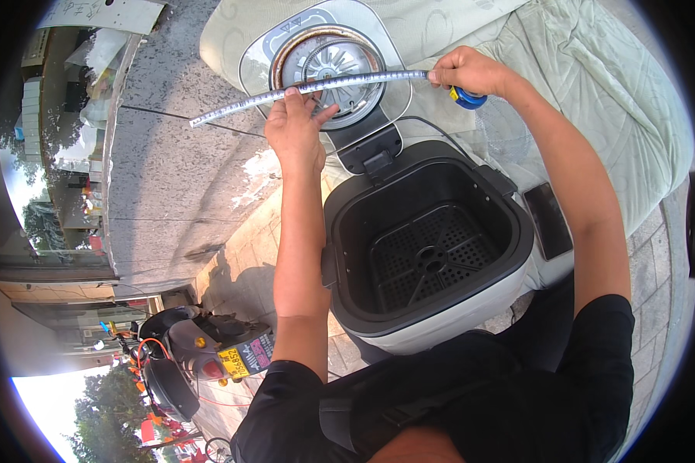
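A tape measure's pale, marked blade [347, 79] stretches across the raised lid [332, 65] of an air fryer. My right hand [471, 72] grips the tape beside its blue and yellow case [466, 98]. Farther left, my left hand [295, 131] holds the blade at the fingertips, its thumb side spread toward the lid; the blade's free end sticks out beyond it to the left. On the lid's underside shows a round metal heater cover with a brownish rim. Below sits the air fryer's black square basket [347, 231], with a perforated tray [432, 258] at its bottom.
Pale patterned cloth [594, 100] covers the surface behind and to the right. A dark phone [547, 220] lies right of the air fryer. A parked scooter [201, 351] stands at the lower left on paving, near a grey stone slab [177, 154]. A cord runs behind the hinge.
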Demonstrator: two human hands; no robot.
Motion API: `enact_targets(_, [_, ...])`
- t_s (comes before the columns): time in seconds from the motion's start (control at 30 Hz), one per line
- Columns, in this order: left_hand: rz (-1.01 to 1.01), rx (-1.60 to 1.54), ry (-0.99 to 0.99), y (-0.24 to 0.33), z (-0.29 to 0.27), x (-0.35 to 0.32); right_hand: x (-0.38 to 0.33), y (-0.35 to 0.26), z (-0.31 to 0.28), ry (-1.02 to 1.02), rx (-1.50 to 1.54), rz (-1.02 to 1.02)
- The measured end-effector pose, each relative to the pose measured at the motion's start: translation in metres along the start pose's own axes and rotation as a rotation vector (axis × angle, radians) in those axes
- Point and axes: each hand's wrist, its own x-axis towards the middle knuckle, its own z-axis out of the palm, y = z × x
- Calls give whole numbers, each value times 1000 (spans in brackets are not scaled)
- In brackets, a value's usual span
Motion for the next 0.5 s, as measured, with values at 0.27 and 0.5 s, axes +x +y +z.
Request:
enact_targets(0.27, [32,47,18,6,-3,0,-12,-5,17,-3,133,59])
enact_targets(0.5, [126,316,-49,29,-3,1,-22,4,50,-94,278,98])
